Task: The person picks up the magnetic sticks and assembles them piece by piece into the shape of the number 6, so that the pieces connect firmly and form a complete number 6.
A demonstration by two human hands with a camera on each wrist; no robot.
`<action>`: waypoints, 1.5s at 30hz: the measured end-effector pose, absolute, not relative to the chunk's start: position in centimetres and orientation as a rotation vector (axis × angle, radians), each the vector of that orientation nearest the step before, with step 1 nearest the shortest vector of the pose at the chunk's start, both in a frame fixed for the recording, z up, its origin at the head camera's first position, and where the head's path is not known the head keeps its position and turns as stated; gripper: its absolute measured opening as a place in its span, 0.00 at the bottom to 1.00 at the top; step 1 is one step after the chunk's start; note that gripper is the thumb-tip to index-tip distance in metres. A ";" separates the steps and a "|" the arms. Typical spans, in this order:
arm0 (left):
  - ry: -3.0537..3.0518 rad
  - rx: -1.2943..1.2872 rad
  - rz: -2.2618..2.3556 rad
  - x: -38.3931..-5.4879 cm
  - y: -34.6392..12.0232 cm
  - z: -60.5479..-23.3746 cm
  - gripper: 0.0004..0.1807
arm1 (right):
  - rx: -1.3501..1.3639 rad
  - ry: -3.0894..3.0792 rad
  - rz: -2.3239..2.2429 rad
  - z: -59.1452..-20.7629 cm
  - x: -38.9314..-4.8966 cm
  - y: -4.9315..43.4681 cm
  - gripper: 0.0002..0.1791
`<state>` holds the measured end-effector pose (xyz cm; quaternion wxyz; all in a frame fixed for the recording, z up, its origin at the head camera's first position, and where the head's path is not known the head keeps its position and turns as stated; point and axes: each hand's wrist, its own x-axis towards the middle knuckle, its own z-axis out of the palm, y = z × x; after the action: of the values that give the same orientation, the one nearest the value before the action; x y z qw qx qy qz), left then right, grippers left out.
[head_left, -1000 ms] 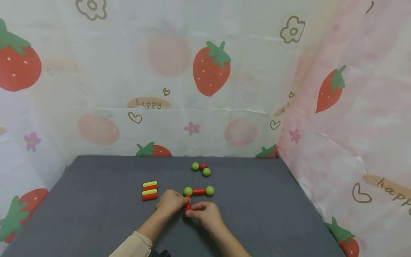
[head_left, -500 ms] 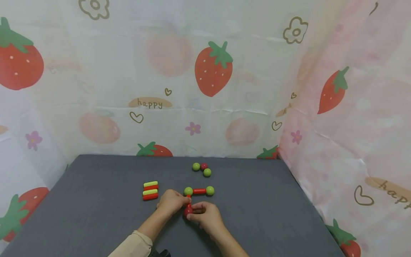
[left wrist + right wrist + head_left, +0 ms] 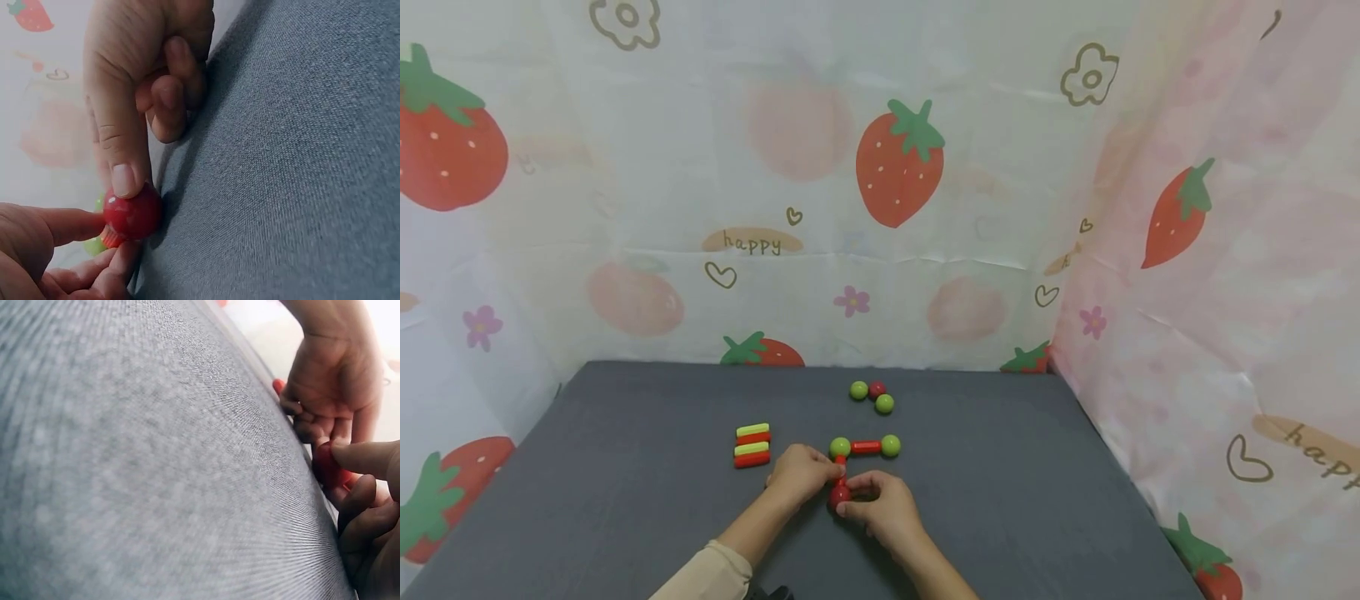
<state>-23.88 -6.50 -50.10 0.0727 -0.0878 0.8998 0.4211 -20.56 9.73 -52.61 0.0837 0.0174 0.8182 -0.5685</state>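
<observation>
In the head view my left hand (image 3: 803,473) pinches a short red rod (image 3: 840,463) between thumb and finger. My right hand (image 3: 886,507) pinches a glossy red ball (image 3: 839,497) at the rod's near end. In the left wrist view the right thumb lies on top of the red ball (image 3: 132,212). The rod's far end meets a green ball (image 3: 839,447). From there a second red rod (image 3: 866,447) runs right to another green ball (image 3: 891,446). Together they make an L shape on the table. Fingers partly hide the first rod.
Left of the hands, yellow and red rods (image 3: 752,446) lie in a stacked row on the grey table (image 3: 1037,483). Farther back sit two green balls (image 3: 884,404) and a red ball (image 3: 877,389). A strawberry-print cloth (image 3: 760,150) hangs behind the table and along its right side.
Both hands keep nearly the same hold and place. The red ball shows a little more between the fingers than a second ago. The head view has shifted slightly.
</observation>
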 end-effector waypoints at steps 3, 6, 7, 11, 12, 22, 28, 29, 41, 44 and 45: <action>2.685 -0.172 1.322 -23.7 -6.9 -50.3 0.10 | 0.047 2.440 -1.700 -52.7 -20.6 9.8 0.19; 2.683 -0.099 1.356 -23.5 -7.6 -50.2 0.09 | 0.047 2.437 -1.694 -52.8 -20.6 9.9 0.18; 2.691 -0.078 1.361 -23.4 -7.9 -50.2 0.09 | 0.049 2.433 -1.693 -52.8 -20.6 10.0 0.18; 2.753 0.011 1.385 -23.1 -9.5 -49.8 0.09 | 0.044 2.433 -1.692 -53.0 -20.7 10.0 0.18; 2.771 0.041 1.394 -23.0 -10.0 -49.6 0.09 | 0.046 2.434 -1.692 -53.1 -20.7 10.0 0.18; 3.049 0.162 1.182 -23.3 -15.3 -49.2 0.12 | 0.047 2.434 -1.681 -53.1 -20.6 10.0 0.18; 3.101 0.141 1.044 -24.0 -17.8 -49.6 0.15 | 0.033 2.428 -1.688 -52.9 -20.6 10.0 0.18; 3.097 0.133 1.030 -24.1 -18.1 -49.7 0.15 | 0.029 2.432 -1.685 -52.8 -20.6 10.0 0.18; 3.111 0.132 0.911 -24.6 -19.9 -51.0 0.11 | 0.045 2.440 -1.670 -52.7 -20.3 10.0 0.18; 3.118 0.148 0.903 -24.7 -19.9 -51.1 0.11 | 0.039 2.444 -1.674 -52.7 -20.4 9.9 0.18; 3.120 0.154 0.896 -24.7 -20.0 -51.2 0.11 | 0.037 2.444 -1.675 -52.7 -20.4 9.9 0.18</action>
<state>-24.74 -19.95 -51.19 -0.0538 0.0472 0.9587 0.2753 -20.44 9.93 -52.74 0.0890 0.0124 0.8216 -0.5629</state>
